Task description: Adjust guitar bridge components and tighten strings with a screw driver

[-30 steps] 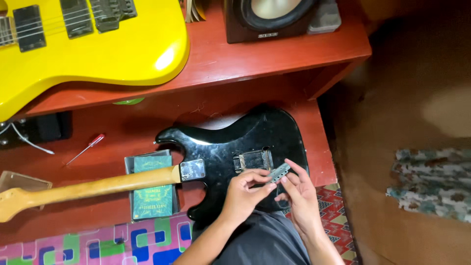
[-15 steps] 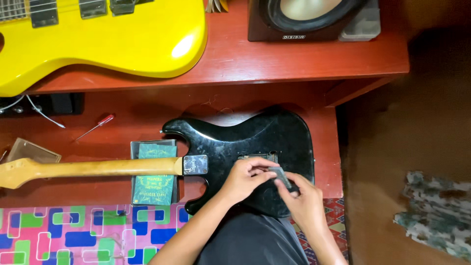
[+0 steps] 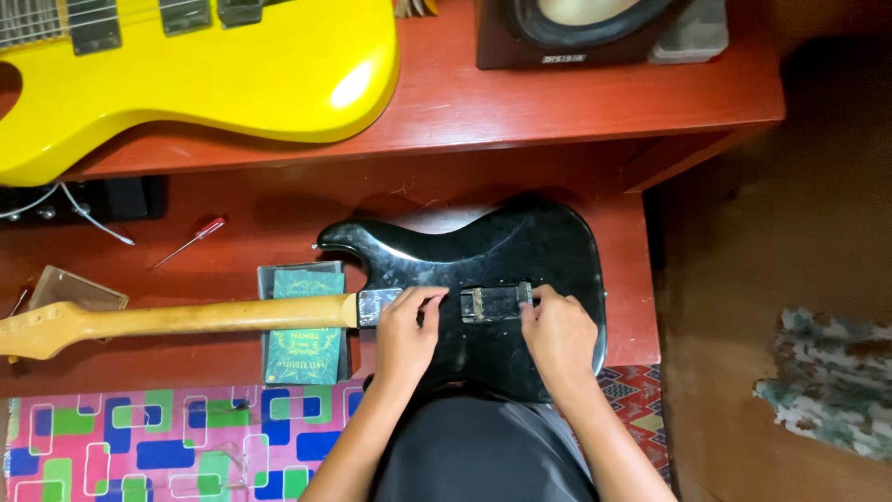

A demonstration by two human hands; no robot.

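Black guitar: the black guitar (image 3: pixel 520 251) was laid face down on the lower red shelf (image 3: pixel 232 242), its body near the shelf's right edge.
Long way: its wooden neck (image 3: pixel 186 318) was stretched to the left, along the shelf's front edge.
Metal plate: a small grey metal plate (image 3: pixel 495 301) was set in the middle of the black body, with its long side running left to right.
Left hand: the left hand (image 3: pixel 406 335) was laid on the body just left of the plate, with the fingers curled down onto the body. Nothing was seen gripped in it.
Right hand: the right hand (image 3: pixel 557 333) was pressed at the plate's right end. Whether the plate was pinched or only touched could not be told.
Nearer hand: the plate was kept between both hands, and the right hand was closer to it.
Green packet: a flat green square packet (image 3: pixel 304 323) with gold print was left under the neck, near the shelf's front edge.
Clear case: a clear flat case (image 3: pixel 76 290) was seen near the left edge.
Screwdriver: a small red-handled screwdriver (image 3: pixel 190 242) was left further back on the shelf.
Yellow guitar: a yellow guitar (image 3: pixel 223 74) was laid on the upper red shelf (image 3: pixel 576 102).
Speaker: a dark speaker box (image 3: pixel 576 33) was placed at the upper shelf's back right corner.
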